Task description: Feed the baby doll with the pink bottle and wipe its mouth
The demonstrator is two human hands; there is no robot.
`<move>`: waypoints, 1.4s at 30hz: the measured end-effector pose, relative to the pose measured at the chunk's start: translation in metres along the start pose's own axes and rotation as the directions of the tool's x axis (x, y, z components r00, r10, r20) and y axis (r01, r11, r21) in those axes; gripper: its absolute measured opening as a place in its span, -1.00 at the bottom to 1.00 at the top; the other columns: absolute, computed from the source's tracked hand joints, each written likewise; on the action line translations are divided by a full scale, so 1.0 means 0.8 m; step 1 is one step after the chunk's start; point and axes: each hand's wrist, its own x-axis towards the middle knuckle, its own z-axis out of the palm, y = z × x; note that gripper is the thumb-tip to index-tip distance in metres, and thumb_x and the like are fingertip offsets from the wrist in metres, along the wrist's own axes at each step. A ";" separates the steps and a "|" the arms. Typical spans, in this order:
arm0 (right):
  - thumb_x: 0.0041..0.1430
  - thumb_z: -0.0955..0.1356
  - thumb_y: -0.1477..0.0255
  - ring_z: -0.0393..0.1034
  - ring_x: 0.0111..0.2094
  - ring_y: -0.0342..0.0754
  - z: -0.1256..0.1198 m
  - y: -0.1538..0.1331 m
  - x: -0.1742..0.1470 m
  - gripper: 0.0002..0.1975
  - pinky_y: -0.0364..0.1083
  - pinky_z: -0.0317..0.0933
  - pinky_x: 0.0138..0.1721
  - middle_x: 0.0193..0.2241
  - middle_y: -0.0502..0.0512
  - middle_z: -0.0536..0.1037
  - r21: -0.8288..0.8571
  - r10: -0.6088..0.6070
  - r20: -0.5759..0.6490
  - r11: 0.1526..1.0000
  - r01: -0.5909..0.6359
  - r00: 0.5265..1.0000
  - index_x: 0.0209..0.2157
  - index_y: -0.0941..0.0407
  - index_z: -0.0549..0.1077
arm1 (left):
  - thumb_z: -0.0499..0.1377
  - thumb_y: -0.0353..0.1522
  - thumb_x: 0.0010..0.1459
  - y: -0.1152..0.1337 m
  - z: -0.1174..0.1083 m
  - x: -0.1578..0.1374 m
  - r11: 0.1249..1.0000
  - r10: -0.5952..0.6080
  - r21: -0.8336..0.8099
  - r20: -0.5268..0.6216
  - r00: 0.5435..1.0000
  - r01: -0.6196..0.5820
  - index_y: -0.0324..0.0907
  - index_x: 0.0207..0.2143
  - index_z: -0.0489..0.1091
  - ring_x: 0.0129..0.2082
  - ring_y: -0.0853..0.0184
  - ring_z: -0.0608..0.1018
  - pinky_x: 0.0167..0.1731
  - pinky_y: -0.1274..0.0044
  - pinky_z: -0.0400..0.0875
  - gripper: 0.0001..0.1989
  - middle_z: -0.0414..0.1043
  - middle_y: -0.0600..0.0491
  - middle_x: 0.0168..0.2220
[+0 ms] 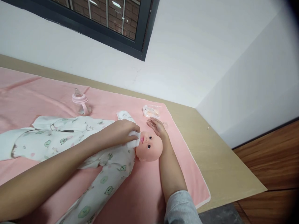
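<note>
A baby doll (151, 151) lies on its back on a pink blanket (187, 168), its head to the right. It wears a white outfit (116, 161) with green animal prints. My left hand (125, 130) pinches a small white cloth or tissue (134, 142) at the doll's chin, just below the mouth. Beyond the doll's head, my right hand (156, 127) rests with its fingers stretched out, and the wrist is beside the head. Near those fingers is a small clear plastic packet (151, 111), its contents unclear.
A baby bottle (80, 102) with a pink collar and handle stands on the blanket, beyond the doll's body. Past the right wrist lies a small transparent item (165, 125). The wooden tabletop (210, 155) meets a white wall (182, 62) below a dark window frame (137, 51).
</note>
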 end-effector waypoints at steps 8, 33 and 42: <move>0.10 0.36 0.53 0.54 -0.32 -0.13 0.001 0.001 0.000 -0.89 -0.08 0.41 0.00 -0.38 0.09 0.59 -0.013 -0.005 0.000 1.000 0.005 1.000 -0.27 0.17 0.42 | 0.07 -0.39 0.14 -0.003 0.004 0.004 0.999 0.044 0.028 -0.064 0.997 -0.043 -0.15 -0.29 0.53 -0.23 0.22 0.50 -0.30 0.51 0.26 -0.77 0.50 0.03 -0.28; 0.13 0.33 0.52 0.54 -0.32 -0.11 0.000 0.001 0.002 -0.90 -0.08 0.43 -0.04 -0.39 0.11 0.60 -0.011 -0.006 -0.003 1.000 0.006 1.000 -0.27 0.18 0.43 | -0.04 -0.56 0.14 0.003 0.008 0.008 0.998 0.019 -0.061 -0.134 0.991 -0.028 -0.15 -0.20 0.53 -0.17 0.27 0.49 -0.19 0.50 0.29 -0.62 0.48 0.04 -0.19; 0.14 0.34 0.53 0.54 -0.32 -0.12 -0.001 0.003 0.004 -0.91 -0.02 0.39 0.02 -0.40 0.09 0.60 -0.017 -0.008 -0.004 1.000 0.008 1.000 -0.27 0.17 0.43 | 0.03 -0.58 0.15 0.020 0.002 -0.001 0.993 0.019 -0.119 -0.028 0.999 -0.023 -0.12 -0.29 0.56 -0.30 0.36 0.51 -0.31 0.58 0.25 -0.67 0.47 0.12 -0.30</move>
